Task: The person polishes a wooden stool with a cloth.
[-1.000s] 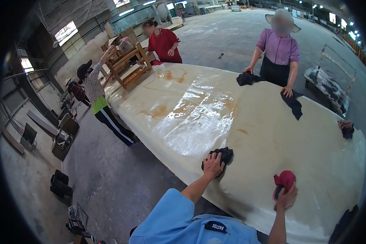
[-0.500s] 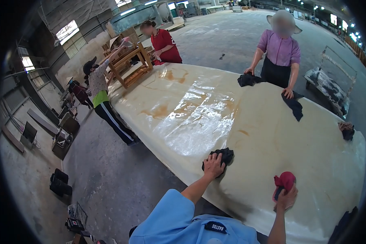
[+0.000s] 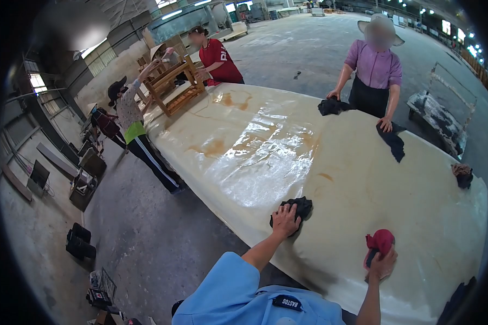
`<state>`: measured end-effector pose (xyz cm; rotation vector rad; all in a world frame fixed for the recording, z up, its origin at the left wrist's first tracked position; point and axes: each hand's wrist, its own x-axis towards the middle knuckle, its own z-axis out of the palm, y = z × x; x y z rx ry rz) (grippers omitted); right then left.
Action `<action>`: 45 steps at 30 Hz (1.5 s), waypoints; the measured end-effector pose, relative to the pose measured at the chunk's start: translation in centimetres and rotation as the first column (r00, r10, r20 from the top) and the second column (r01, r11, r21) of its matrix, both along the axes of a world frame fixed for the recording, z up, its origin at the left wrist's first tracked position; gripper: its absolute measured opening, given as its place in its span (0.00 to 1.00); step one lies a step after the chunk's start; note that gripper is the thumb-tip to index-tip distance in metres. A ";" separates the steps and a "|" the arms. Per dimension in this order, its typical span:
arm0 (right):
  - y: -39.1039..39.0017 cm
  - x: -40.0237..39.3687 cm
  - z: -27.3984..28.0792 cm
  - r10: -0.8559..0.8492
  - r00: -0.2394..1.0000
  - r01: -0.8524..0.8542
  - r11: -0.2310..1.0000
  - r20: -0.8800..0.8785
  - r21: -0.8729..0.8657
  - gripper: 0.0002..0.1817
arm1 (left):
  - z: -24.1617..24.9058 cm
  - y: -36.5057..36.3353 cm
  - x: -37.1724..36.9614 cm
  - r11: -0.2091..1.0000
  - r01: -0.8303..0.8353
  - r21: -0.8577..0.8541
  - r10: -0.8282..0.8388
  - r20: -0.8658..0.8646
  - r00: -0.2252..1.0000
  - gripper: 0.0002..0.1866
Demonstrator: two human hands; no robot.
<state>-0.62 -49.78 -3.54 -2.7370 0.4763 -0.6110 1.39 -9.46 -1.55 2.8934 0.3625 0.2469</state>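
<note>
A large table under a pale, glossy cover [image 3: 352, 200] lies before me, with orange-brown stains and wet-looking shine on its left half. My left hand [image 3: 286, 221] rests on a crumpled black cloth [image 3: 301, 208] near the front edge, fingers bent over it. Farther right, my right hand [image 3: 383, 264] grips a bundled red cloth [image 3: 381, 240] with a dark part beneath, pressed to the cover. Across the table a person in purple [image 3: 375, 67] has one hand on a black cloth [image 3: 332, 106] and the other on a dark cloth [image 3: 393, 143].
A wooden frame [image 3: 174, 89] stands on the table's far left end. Beside it are a person in red [image 3: 220, 59] and a person in a black cap [image 3: 129, 108]. Another cloth [image 3: 462, 175] lies at the right edge. A cart [image 3: 438, 119] stands behind the table.
My hands and both cloths under them look unmoved. The person in red has turned and leaned slightly, and the capped person's arms have shifted a little. A blurred shape now shows at the upper left.
</note>
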 end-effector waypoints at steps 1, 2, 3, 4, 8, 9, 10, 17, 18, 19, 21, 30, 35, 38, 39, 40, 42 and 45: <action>-0.1 0.0 0.0 0.002 1.000 -0.002 1.000 0.000 -0.001 0.35 | 0.0 0.0 0.0 1.000 0.002 -0.002 -0.002 0.005 1.000 0.31; -0.1 0.0 -0.2 0.005 1.000 -0.005 1.000 0.009 -0.003 0.35 | 0.0 0.0 0.0 1.000 0.003 -0.004 -0.003 0.009 1.000 0.31; -0.2 0.0 -0.2 0.009 1.000 -0.009 1.000 0.018 -0.005 0.34 | -0.1 0.0 -0.1 1.000 0.001 -0.005 -0.001 0.008 1.000 0.31; -0.2 0.0 -0.2 0.010 1.000 -0.010 1.000 0.017 -0.006 0.34 | -0.1 0.0 -0.1 1.000 0.003 -0.004 -0.003 0.018 1.000 0.30; -0.3 0.0 -0.3 0.002 1.000 -0.002 1.000 0.006 -0.009 0.34 | -0.1 -0.2 0.0 1.000 -0.004 -0.007 0.004 0.014 1.000 0.30; -0.3 0.0 -0.3 0.005 1.000 -0.005 1.000 0.001 -0.015 0.34 | -0.1 -0.2 0.0 1.000 -0.004 -0.007 0.004 0.014 1.000 0.30; -0.3 0.0 -0.4 0.004 1.000 -0.004 1.000 0.000 -0.015 0.34 | -0.2 -0.2 0.0 1.000 -0.003 -0.009 0.003 0.017 1.000 0.30; -0.3 -0.3 0.2 0.009 0.997 -0.011 1.000 -0.078 -0.017 0.36 | -2.2 0.4 0.7 0.998 -0.028 0.049 0.028 0.007 1.000 0.32; -0.8 -0.3 -0.8 0.008 0.999 -0.010 0.998 -0.045 -0.058 0.37 | -2.3 0.3 0.6 0.999 -0.024 0.037 0.024 0.009 1.000 0.32; -0.5 -0.4 0.6 -0.040 0.981 0.046 0.999 -0.188 0.026 0.38 | -2.2 0.2 0.7 0.999 -0.022 0.031 0.021 0.010 1.000 0.32; -0.7 -0.3 -0.5 -0.040 0.984 0.043 0.999 -0.171 0.013 0.38 | -1.9 0.0 0.7 0.996 -0.007 0.093 0.005 0.025 1.000 0.32; -1.0 -0.2 -1.1 -0.027 0.999 0.027 1.000 -0.046 -0.014 0.34 | -1.9 -0.4 0.7 0.996 0.029 0.089 -0.032 0.039 0.999 0.30; -3.3 1.0 1.2 -0.076 0.991 0.121 0.871 -0.112 0.476 0.21 | -1.5 -0.7 0.6 0.994 0.018 0.110 -0.022 0.029 0.999 0.29; -5.4 1.4 3.5 -0.126 0.958 0.287 0.487 -0.259 0.825 0.25 | -1.5 -0.8 0.5 0.993 0.023 0.113 -0.027 0.036 0.999 0.29; -6.0 1.5 4.4 -0.174 0.950 0.301 0.279 -0.260 0.912 0.30 | -1.5 -0.8 0.5 0.993 0.021 0.116 -0.027 0.049 0.998 0.29; -6.5 1.5 5.4 -0.178 0.948 0.306 0.283 -0.264 0.909 0.30 | -1.6 -0.7 0.6 0.992 0.024 0.122 -0.031 0.058 0.998 0.29; -7.0 1.5 7.5 -0.176 0.978 0.107 -0.014 -0.108 0.994 0.36 | -1.2 -0.9 0.6 0.993 0.019 0.117 -0.024 0.041 0.999 0.29; -7.5 1.0 10.4 -0.145 0.989 -0.058 -0.210 0.027 0.976 0.40 | -1.5 -0.8 0.6 0.993 0.025 0.120 -0.030 0.040 0.999 0.29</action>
